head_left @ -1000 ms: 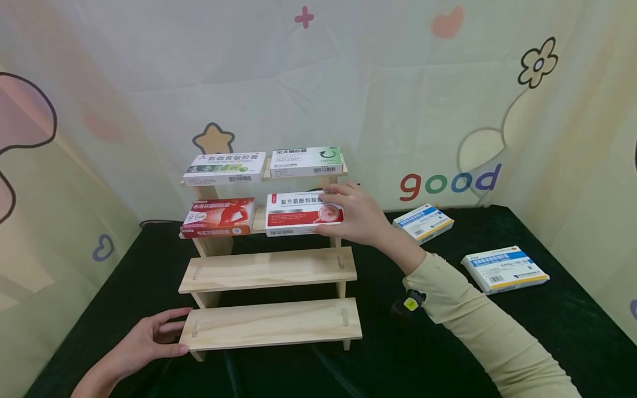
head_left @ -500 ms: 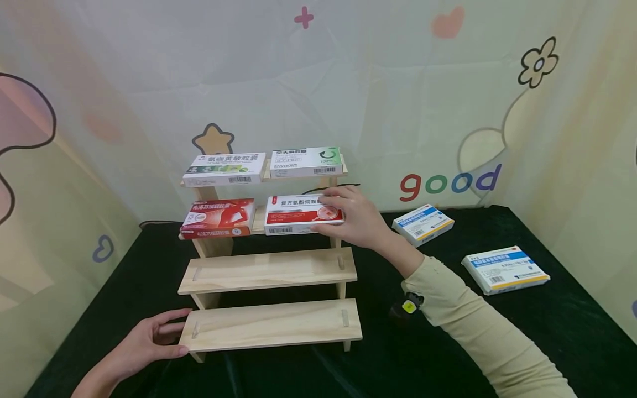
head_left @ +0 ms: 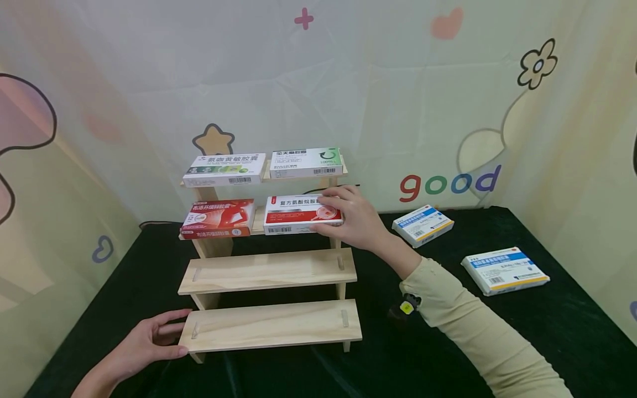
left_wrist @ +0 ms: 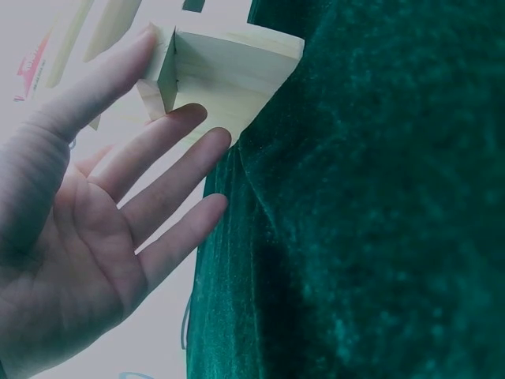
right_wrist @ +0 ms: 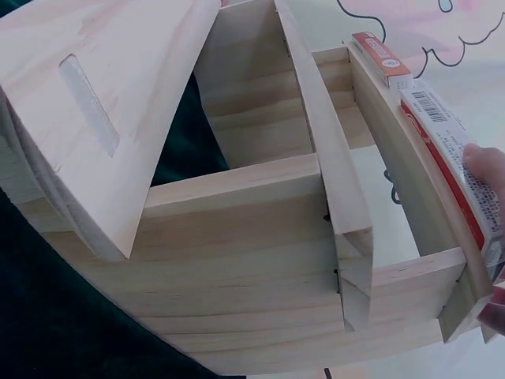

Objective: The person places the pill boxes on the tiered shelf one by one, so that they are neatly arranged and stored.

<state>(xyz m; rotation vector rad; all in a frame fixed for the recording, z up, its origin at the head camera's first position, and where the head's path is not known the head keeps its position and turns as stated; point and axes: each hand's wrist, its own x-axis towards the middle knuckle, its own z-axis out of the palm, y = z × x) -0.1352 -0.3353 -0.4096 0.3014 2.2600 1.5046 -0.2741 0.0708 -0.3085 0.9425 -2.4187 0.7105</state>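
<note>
A wooden stepped display rack (head_left: 269,271) with several tiers stands on a dark green cloth. My left hand (head_left: 141,344) holds the left end of its lowest tier. In the left wrist view the thumb (left_wrist: 118,75) lies against the wood, while several other fingers extend loosely beneath. On the second tier from the top, my right hand (head_left: 353,217) pinches the right end of a white-and-red medicine box (head_left: 293,213) between thumb and fingers. The right wrist view catches this medicine box (right_wrist: 450,142) along the tier's edge, with only part of the hand showing.
Left of the held box lies a red medicine box (head_left: 219,217). Two white-and-green medicine boxes (head_left: 226,166) (head_left: 306,161) sit on the top tier. Two white-and-blue medicine boxes (head_left: 423,225) (head_left: 505,270) lie on the cloth at right. A patterned curtain (head_left: 378,110) hangs behind.
The white-and-red medicine box has shifted slightly left and back under my right hand, straightening on its tier. My left hand has stayed at the rack's lowest tier.
</note>
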